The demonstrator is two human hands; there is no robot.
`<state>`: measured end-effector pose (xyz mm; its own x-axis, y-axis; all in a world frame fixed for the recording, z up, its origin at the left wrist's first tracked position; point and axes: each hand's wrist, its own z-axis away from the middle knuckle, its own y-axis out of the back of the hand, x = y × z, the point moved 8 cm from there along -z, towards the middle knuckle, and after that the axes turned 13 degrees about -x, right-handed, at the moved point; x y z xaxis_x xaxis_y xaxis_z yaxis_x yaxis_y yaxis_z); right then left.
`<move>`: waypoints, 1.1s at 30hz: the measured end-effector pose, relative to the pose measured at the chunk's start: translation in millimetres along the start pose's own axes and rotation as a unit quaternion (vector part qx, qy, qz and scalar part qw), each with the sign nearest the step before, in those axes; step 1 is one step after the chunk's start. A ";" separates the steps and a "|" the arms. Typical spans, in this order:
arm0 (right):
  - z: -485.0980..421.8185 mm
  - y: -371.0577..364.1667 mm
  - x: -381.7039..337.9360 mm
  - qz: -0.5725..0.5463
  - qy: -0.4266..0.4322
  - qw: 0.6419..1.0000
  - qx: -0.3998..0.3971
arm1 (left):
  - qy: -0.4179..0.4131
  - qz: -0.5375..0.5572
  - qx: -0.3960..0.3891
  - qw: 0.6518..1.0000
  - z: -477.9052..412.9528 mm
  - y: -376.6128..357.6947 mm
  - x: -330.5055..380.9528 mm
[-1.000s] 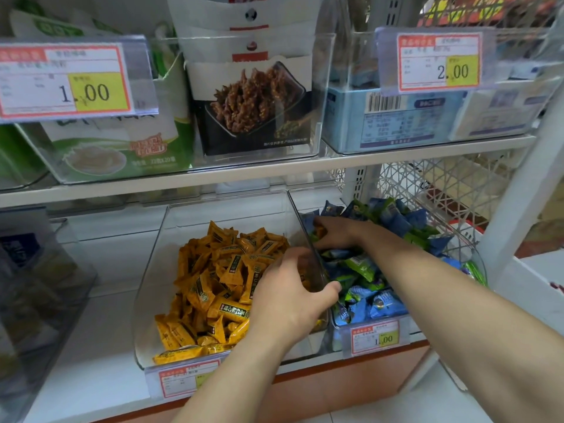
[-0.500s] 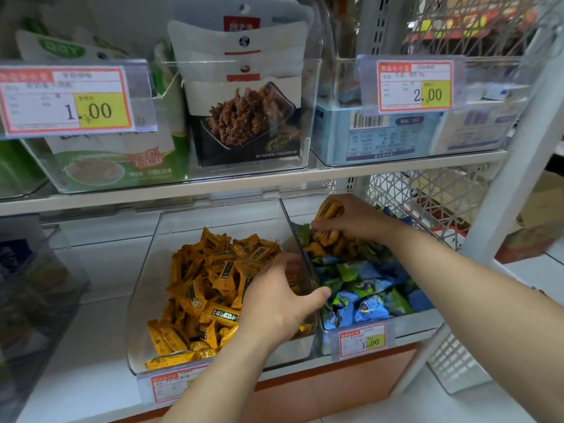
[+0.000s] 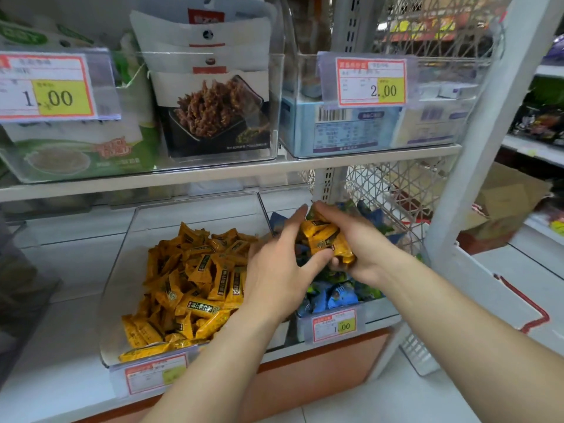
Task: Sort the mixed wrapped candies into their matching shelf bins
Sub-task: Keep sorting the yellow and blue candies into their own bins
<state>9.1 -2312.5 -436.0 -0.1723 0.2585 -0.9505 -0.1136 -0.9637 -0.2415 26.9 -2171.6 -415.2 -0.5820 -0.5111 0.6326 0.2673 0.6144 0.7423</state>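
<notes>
Yellow candies (image 3: 323,236) were gripped in the right hand (image 3: 363,248) above the blue-and-green bin (image 3: 378,312); the left hand (image 3: 274,270) was spread beside them (fingers (image 3: 293,222) straight, nothing clasped). Removal was in hand; a carry into the yellow bin (image 3: 122,270) seemed required next.

A bunch of orange wrapped candies (image 3: 320,236), held up
My right hand (image 3: 364,250) grips them over the blue-and-green candy bin (image 3: 378,315); my left hand (image 3: 274,270)'s straight fingers touch the bunch, thumb beneath it.
</notes>
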 end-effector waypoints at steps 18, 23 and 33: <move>7.9 -14.5 -14.8 0.047 0.128 0.990 0.046 | 0.020 0.384 0.018 0.923 -1.7 9.5 -8.0; -4.8 -47.9 -19.4 0.106 0.116 0.987 0.015 | 0.059 0.518 0.049 0.852 4.0 24.0 -29.2; -72.4 -127.2 -3.7 0.210 -0.022 0.977 -0.032 | 0.146 0.239 0.123 0.952 38.3 103.4 -122.5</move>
<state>95.1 -2195.7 -415.9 -0.2336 -0.1595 -0.9592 0.0374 -0.9872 0.1550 96.4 -2022.5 -424.4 -0.1914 -0.2618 0.9460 0.2388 0.9224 0.3036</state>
